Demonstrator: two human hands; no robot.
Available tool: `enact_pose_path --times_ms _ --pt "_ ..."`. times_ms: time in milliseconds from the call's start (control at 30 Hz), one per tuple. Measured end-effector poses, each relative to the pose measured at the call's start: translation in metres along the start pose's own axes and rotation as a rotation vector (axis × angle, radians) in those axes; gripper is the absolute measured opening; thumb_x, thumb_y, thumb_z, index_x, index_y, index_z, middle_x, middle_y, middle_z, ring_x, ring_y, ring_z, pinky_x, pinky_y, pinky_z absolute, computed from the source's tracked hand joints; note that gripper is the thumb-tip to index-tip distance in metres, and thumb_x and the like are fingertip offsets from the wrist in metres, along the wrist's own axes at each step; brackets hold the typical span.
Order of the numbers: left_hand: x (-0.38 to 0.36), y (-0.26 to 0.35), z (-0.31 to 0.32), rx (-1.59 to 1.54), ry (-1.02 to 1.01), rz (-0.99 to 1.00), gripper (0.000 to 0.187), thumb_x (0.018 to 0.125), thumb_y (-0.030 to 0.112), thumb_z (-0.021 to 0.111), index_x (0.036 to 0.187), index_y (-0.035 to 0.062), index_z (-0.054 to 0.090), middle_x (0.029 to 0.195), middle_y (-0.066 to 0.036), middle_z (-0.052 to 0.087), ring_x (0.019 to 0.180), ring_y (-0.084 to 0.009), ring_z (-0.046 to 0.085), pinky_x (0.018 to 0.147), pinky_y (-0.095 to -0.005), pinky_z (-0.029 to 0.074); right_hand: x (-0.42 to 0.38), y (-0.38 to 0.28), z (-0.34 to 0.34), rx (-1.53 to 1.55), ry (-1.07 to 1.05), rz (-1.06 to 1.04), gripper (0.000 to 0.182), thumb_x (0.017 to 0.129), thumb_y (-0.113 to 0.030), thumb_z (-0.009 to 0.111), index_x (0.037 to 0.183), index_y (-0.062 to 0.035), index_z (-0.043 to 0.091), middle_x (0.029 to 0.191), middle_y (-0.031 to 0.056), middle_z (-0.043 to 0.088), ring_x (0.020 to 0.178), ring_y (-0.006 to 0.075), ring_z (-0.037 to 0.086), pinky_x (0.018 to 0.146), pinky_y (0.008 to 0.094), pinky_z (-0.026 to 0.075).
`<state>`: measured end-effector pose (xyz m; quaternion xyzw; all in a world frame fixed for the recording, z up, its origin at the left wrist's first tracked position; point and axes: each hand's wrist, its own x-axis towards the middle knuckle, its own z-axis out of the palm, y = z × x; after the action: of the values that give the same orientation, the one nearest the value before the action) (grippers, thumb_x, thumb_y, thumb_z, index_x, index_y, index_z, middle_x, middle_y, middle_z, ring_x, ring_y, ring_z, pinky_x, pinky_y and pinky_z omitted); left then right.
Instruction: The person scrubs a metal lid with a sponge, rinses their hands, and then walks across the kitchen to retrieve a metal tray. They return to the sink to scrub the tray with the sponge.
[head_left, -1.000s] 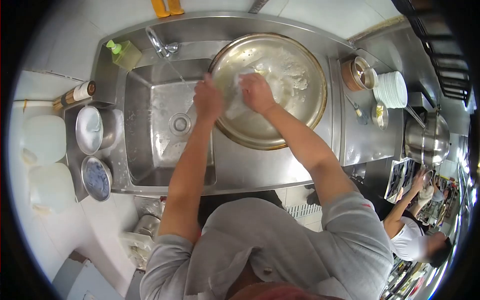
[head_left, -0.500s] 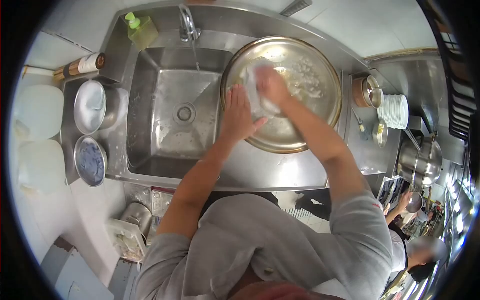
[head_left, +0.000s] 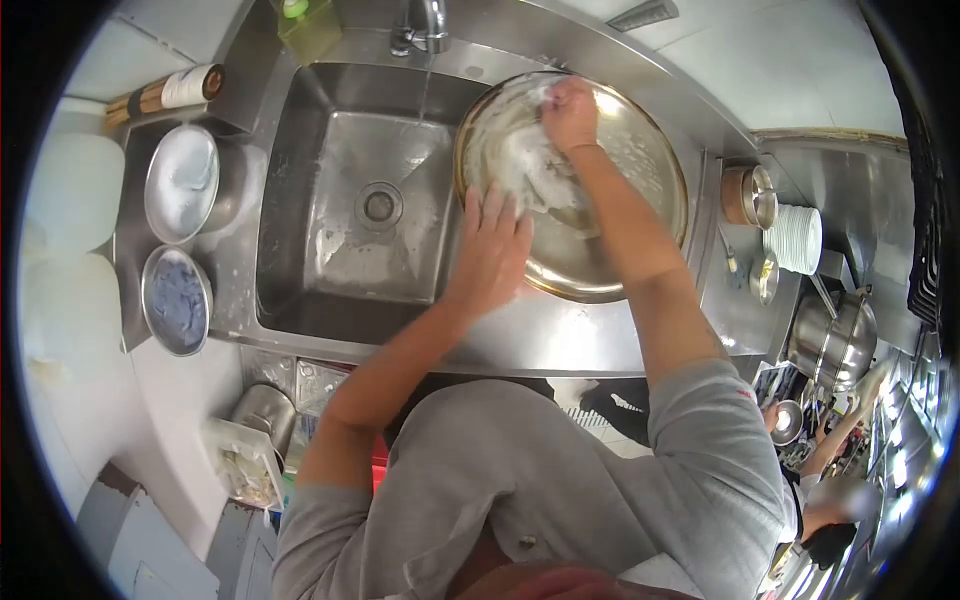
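A large round metal tray [head_left: 640, 175] with a gold-coloured rim lies on the steel counter, overlapping the sink's right edge. White suds [head_left: 515, 150] are smeared over its left half. My left hand [head_left: 492, 250] rests on the tray's lower left rim, fingers stretched out and holding nothing. Near the far rim, my right hand [head_left: 572, 115] presses on the tray with its fingers curled; whatever they hold is hidden beneath them. Beside the tray is the steel sink [head_left: 335, 250], with a thin stream of water falling from the faucet [head_left: 425, 30].
Left of the sink stand a bowl of white suds [head_left: 182, 185] and a bowl with bluish-grey contents [head_left: 175, 300]. A green soap bottle [head_left: 308, 32] is behind. To the right are stacked white plates [head_left: 795, 240], a brush [head_left: 729, 255] and a steel pot [head_left: 835, 340]. Another person works at lower right.
My right hand has moved away from me to the tray's far rim, and suds are spread wider. My left hand has slid slightly nearer me along the rim. The camera view has shifted.
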<state>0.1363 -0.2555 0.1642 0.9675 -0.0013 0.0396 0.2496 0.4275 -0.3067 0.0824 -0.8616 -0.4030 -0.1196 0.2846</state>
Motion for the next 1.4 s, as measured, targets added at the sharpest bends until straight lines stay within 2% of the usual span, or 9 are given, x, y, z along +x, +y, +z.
enact_pose_path --times_ms 167,300,400,667,733,900,1000,1167,1400 --pt "0.012 -0.022 0.02 0.138 0.087 0.099 0.045 0.088 0.012 0.05 0.129 -0.0055 0.056 0.138 -0.024 0.051 0.131 -0.0416 0.045 0.111 -0.0674 0.02 -0.017 -0.037 -0.002 0.208 -0.044 0.149 0.006 0.068 -0.003 0.066 0.073 -0.0063 0.066 0.086 0.0126 0.064 0.088 0.0337 0.063 0.08 0.0397 0.052" --pt "0.0 -0.029 0.05 0.223 0.091 0.106 0.047 0.089 0.012 0.049 0.133 -0.0032 0.053 0.141 -0.023 0.049 0.132 -0.0399 0.046 0.11 -0.068 0.024 -0.049 -0.09 -0.014 0.453 -0.337 -0.216 0.008 0.068 0.0 0.065 0.072 -0.0063 0.064 0.084 0.014 0.064 0.084 0.0332 0.063 0.076 0.0409 0.052" --pt "-0.005 -0.032 0.058 0.237 0.097 0.097 0.05 0.09 0.013 0.048 0.137 -0.002 0.05 0.144 -0.022 0.047 0.135 -0.038 0.044 0.107 -0.0688 0.028 0.002 -0.038 0.005 0.175 -0.108 0.138 0.01 0.066 0.002 0.066 0.069 -0.0057 0.06 0.08 0.0144 0.062 0.081 0.034 0.062 0.075 0.0419 0.051" --pt "-0.001 -0.032 0.061 0.262 0.126 0.054 0.05 0.09 0.014 0.048 0.139 0.0009 0.048 0.146 -0.018 0.046 0.136 -0.0372 0.043 0.103 -0.0686 0.035 -0.019 -0.048 0.013 0.227 -0.123 -0.321 0.019 0.06 0.003 0.069 0.063 -0.0054 0.051 0.073 0.0141 0.056 0.077 0.0349 0.057 0.07 0.0461 0.049" --pt "0.0 -0.037 0.055 0.229 0.122 0.082 0.051 0.09 0.014 0.048 0.139 0.001 0.048 0.146 -0.018 0.045 0.136 -0.0367 0.043 0.102 -0.0682 0.036 0.025 -0.046 -0.009 0.223 -0.076 0.229 0.012 0.065 0.003 0.063 0.067 -0.0045 0.054 0.076 0.0161 0.058 0.076 0.0351 0.059 0.069 0.0432 0.049" --pt "0.001 -0.041 0.061 0.251 0.082 0.072 0.051 0.09 0.013 0.049 0.14 0.0011 0.048 0.146 -0.018 0.045 0.136 -0.0357 0.043 0.101 -0.0677 0.038 -0.044 -0.101 -0.002 0.394 -0.142 -0.237 0.009 0.068 0.0 0.064 0.066 -0.0041 0.057 0.074 0.0171 0.059 0.074 0.0359 0.06 0.068 0.0429 0.051" --pt "-0.004 -0.035 0.067 0.239 0.141 0.084 0.052 0.09 0.013 0.049 0.14 0.0015 0.047 0.147 -0.017 0.045 0.135 -0.0358 0.044 0.101 -0.0674 0.038 0.005 -0.048 -0.003 0.146 -0.038 0.1 0.01 0.069 0.0 0.064 0.065 -0.0045 0.056 0.076 0.0162 0.06 0.079 0.0362 0.061 0.073 0.0435 0.051" --pt "0.003 -0.04 0.059 0.265 0.015 0.067 0.053 0.091 0.015 0.048 0.142 0.0014 0.045 0.15 -0.017 0.041 0.137 -0.0364 0.041 0.103 -0.0657 0.037 -0.042 -0.114 -0.016 0.302 -0.223 -0.181 0.006 0.072 -0.004 0.067 0.074 -0.0021 0.061 0.081 0.0194 0.061 0.079 0.0377 0.06 0.074 0.044 0.05" --pt "0.006 -0.039 0.061 0.306 0.103 0.092 0.053 0.089 0.015 0.049 0.14 0.0008 0.047 0.149 -0.018 0.043 0.137 -0.0361 0.042 0.103 -0.0624 0.039 -0.043 -0.043 -0.031 0.055 -0.13 -0.115 0.007 0.066 -0.001 0.063 0.064 -0.0028 0.057 0.081 0.0172 0.061 0.08 0.0358 0.06 0.076 0.0478 0.051"
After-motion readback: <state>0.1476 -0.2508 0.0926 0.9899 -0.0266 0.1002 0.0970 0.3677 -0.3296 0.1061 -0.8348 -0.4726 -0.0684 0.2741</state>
